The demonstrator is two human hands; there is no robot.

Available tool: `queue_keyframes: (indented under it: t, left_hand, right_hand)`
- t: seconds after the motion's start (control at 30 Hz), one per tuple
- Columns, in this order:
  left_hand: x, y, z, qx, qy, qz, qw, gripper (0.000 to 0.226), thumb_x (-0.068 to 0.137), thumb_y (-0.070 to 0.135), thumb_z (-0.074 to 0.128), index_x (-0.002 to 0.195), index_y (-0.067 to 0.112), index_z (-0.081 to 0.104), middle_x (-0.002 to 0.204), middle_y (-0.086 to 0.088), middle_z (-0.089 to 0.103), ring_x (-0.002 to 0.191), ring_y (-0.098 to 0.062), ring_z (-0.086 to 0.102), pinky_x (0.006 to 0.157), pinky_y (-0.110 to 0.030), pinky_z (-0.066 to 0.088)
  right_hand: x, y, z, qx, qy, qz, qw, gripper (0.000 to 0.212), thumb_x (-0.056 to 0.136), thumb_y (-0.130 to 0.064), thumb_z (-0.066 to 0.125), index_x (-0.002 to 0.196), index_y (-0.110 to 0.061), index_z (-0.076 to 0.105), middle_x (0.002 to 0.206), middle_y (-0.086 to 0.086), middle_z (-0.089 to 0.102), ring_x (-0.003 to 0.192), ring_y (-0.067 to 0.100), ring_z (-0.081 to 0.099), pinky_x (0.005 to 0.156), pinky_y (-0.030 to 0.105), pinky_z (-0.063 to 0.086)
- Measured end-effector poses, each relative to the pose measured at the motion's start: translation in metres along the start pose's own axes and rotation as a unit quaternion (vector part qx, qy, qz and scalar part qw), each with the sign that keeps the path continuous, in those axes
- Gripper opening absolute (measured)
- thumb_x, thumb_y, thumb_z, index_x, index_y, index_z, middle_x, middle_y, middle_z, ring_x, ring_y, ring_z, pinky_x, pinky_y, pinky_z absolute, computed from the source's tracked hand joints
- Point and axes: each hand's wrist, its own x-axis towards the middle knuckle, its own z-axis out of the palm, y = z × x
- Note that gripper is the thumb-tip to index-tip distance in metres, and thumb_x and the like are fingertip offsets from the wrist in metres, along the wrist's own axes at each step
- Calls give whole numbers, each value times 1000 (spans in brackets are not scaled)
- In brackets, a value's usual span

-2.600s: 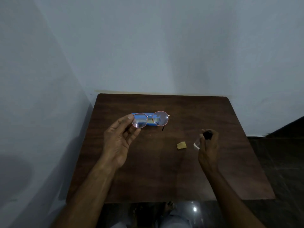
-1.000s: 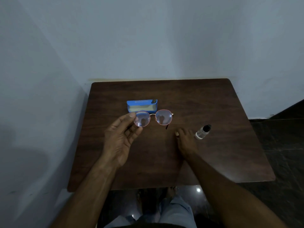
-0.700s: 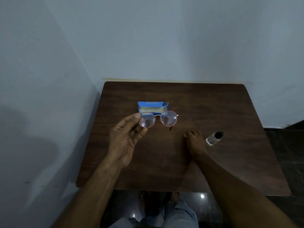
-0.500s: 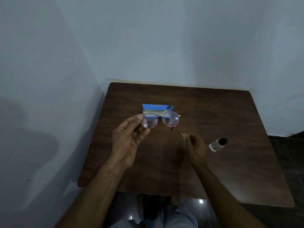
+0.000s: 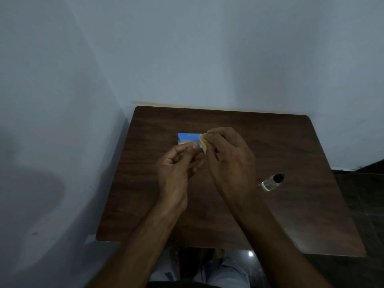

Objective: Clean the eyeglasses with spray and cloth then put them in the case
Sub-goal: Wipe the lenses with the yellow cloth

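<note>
Wiping is now judged begun: the cloth [image 5: 203,144], formerly on the tabletop [image 5: 291,215], is pinched by the right hand [image 5: 229,154]; the eyeglasses, hidden, are presumably pinched in the left hand [image 5: 176,169] before the case [image 5: 187,138]; the spray bottle [image 5: 271,182] lies near the right edge.

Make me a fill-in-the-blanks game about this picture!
1. The right hand pinches a small ____ cloth.
2. The spray bottle lies on its ____ on the table.
3. The case behind the hands is ____ in colour.
4. The bottle's cap is ____.

Missing words: yellow; side; blue; black
</note>
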Motion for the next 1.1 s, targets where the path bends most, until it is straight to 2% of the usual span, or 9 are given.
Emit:
queue_keyframes:
  t: [0.2,0.33,0.5,0.63,0.77,1.0,1.1]
  left_hand:
    - [0,11,-2,1,4,18,1000,16,95,11,74,108,4,78,88,-6,81,74,-13,75,64,-26,61]
    - [-2,14,-1,-19,-7,10,1000,16,94,9,73,109,3,78,85,-6,79,72,-10,75,62,-22,61]
    - [-8,15,3,-20,-33,5,999,17,95,10,72,109,3,78,93,-9,80,80,-14,77,69,-26,64]
    - [-5,18,3,-6,-33,14,999,18,96,14,72,110,5,79,98,-10,80,82,-15,76,68,-26,61]
    - [-4,23,1,-33,-40,4,999,18,97,11,72,110,1,78,93,-11,79,83,-16,77,71,-27,63]
    - [-9,29,4,-1,-57,21,998,21,100,13,68,117,5,77,106,-10,81,90,-17,77,75,-30,65]
    - [-9,33,3,-10,-53,20,998,19,99,12,69,114,5,78,100,-9,81,86,-16,77,70,-27,63]
  right_hand:
    - [-26,-11,5,-27,-24,-8,999,25,93,-16,66,114,-7,76,119,9,71,107,25,69,90,42,59]
    - [-20,-6,-2,-38,8,-13,999,18,96,-17,67,108,-8,78,113,6,72,103,24,70,84,41,59]
    - [2,-13,-13,-33,21,-27,999,7,94,-8,72,97,-10,78,110,1,73,97,21,68,76,43,56]
    - [-9,-17,-12,-31,21,-42,998,14,88,-2,78,100,-8,80,110,4,74,96,23,70,77,42,58]
    - [-2,-11,-19,-37,24,-37,998,8,90,-4,76,97,-8,78,108,3,73,95,24,69,77,43,57]
    - [6,-28,-19,-29,11,-49,998,9,91,-3,76,97,-10,78,110,-1,73,95,19,68,74,41,56]
    - [-2,-23,-22,-28,17,-42,999,11,90,-4,78,98,-11,79,109,0,74,94,21,69,74,41,57]
